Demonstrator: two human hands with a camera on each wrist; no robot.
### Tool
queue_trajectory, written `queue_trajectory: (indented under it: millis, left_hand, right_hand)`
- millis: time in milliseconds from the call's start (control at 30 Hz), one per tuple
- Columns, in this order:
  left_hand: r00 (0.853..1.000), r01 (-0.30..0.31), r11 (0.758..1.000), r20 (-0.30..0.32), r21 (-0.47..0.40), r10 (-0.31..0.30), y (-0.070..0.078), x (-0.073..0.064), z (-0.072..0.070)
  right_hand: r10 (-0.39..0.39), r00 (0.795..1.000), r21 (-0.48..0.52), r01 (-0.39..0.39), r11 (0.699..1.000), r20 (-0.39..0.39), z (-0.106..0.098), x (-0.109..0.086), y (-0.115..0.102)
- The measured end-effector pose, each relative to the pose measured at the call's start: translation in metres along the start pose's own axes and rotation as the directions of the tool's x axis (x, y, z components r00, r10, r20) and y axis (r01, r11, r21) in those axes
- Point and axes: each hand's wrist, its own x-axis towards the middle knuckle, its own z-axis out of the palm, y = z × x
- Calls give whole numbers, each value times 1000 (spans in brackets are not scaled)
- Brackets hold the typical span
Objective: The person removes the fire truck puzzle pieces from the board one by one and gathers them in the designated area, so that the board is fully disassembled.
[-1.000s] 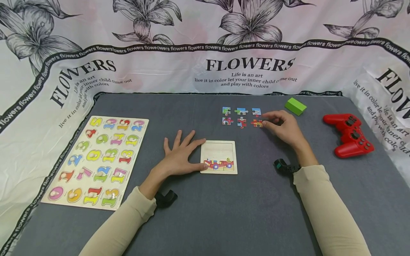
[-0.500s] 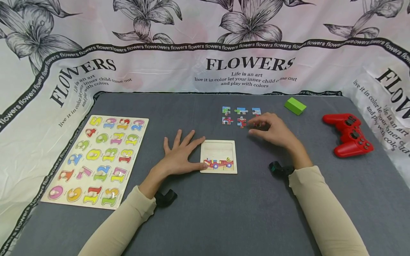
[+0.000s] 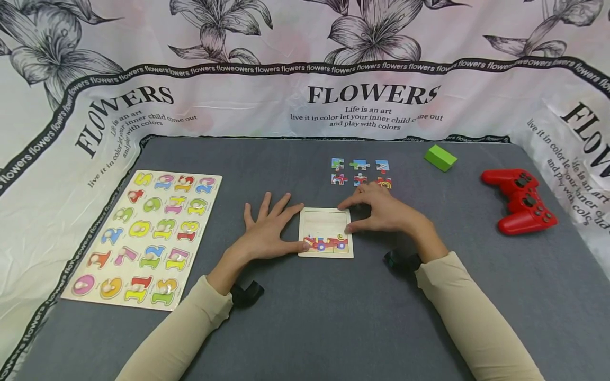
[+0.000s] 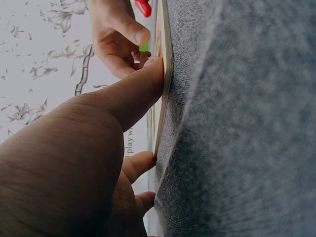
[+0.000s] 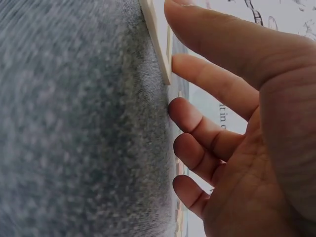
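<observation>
A small square wooden puzzle tray [image 3: 325, 219] lies flat on the grey cloth, with a red tractor strip [image 3: 326, 244] fitted along its lower half and bare wood above. My left hand [image 3: 267, 233] has its fingers spread; the thumb rests on the tray's lower left and the index fingertip is at its upper left corner. My right hand [image 3: 381, 209] is at the tray's right side, thumb over the edge and index finger at the upper right corner, with no piece showing between them. Loose jigsaw pieces [image 3: 383, 165] lie in two rows behind, the front row partly hidden by this hand.
At the left lies a large number-peg board [image 3: 143, 241]. A green block [image 3: 440, 158] sits at the back right, and a red game controller [image 3: 519, 201] is on the far right. A flower-printed sheet [image 3: 267, 100] rises behind the table.
My right hand has come left and nearer, from beside the loose pieces to the tray's right edge. My left hand has stayed in place on the tray.
</observation>
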Motion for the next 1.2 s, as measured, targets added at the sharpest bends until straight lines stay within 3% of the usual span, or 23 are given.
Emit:
queue_trajectory:
  millis: [400, 1200]
  left_hand:
    - [1000, -7, 1000, 18, -12, 7, 1, -1, -1]
    - [997, -27, 999, 73, 39, 24, -1, -1, -3]
  right_hand:
    - [-11, 1000, 42, 10, 999, 5, 1, 0, 1]
    - [-40, 999, 29, 40, 999, 18, 1, 1, -4]
